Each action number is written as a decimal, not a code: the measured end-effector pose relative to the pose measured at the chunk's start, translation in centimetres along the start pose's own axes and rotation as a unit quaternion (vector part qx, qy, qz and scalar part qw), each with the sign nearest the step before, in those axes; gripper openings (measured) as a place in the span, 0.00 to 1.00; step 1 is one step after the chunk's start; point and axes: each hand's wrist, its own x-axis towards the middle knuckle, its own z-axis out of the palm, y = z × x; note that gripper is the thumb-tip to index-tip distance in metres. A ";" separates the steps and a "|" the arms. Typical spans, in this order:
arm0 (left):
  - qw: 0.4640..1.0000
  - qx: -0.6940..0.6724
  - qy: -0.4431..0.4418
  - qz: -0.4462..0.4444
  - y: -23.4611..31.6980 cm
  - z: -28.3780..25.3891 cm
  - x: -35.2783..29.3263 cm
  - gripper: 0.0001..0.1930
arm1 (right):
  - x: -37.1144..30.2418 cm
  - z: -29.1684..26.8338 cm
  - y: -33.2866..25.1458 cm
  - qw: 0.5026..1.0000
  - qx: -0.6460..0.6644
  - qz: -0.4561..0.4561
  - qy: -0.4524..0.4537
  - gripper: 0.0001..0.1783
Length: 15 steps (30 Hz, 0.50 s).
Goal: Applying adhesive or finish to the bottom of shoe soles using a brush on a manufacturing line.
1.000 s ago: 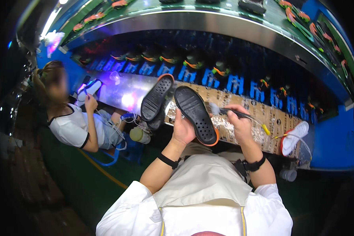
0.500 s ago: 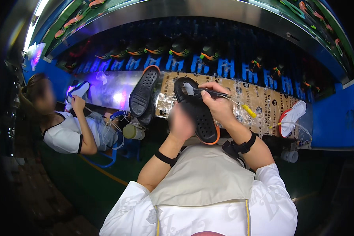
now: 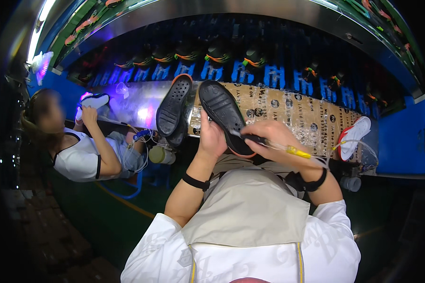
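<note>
Head view, left hand (image 3: pixel 213 140) gripping black sole (image 3: pixel 220 104), right hand (image 3: pixel 276 139) gripping brush (image 3: pixel 253 138)

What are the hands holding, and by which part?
The left hand holds a black shoe sole by its left edge, around the middle; the right hand holds a brush by its dark handle.

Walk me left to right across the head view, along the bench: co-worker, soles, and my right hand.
Co-worker → loose black sole → held black sole → right hand → red-and-white sole.
</note>
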 end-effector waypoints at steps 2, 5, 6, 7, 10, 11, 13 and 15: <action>0.998 0.015 -0.057 0.001 0.7 0.2 -0.1 0.46 | -0.5 -2.1 -0.3 0.991 -0.034 -0.006 -0.133 0.10; 0.999 -0.005 -0.029 0.011 0.2 1.1 0.0 0.46 | 0.8 -1.7 -0.5 0.995 0.090 0.013 0.033 0.13; 0.999 -0.003 -0.032 0.008 -0.1 1.7 -0.2 0.46 | 1.5 -1.3 -0.7 0.987 0.111 0.044 0.111 0.15; 1.000 -0.017 -0.006 -0.006 -0.4 3.4 -0.6 0.45 | 2.2 -0.9 -0.8 0.986 0.111 0.046 0.118 0.15; 1.000 0.002 0.023 -0.002 -1.8 4.3 -1.2 0.44 | 3.7 1.4 -0.3 0.941 0.235 0.024 0.244 0.16; 0.999 0.032 0.025 0.014 -2.2 4.1 -1.4 0.43 | 3.5 1.6 0.0 0.964 0.137 -0.043 0.226 0.16; 0.999 0.040 -0.005 0.027 -2.1 3.0 -1.5 0.42 | 3.4 1.0 0.4 0.986 0.106 -0.065 0.112 0.16; 0.998 -0.021 -0.050 0.020 -1.4 1.9 -1.6 0.41 | 3.1 0.1 1.0 0.974 0.208 -0.042 0.074 0.16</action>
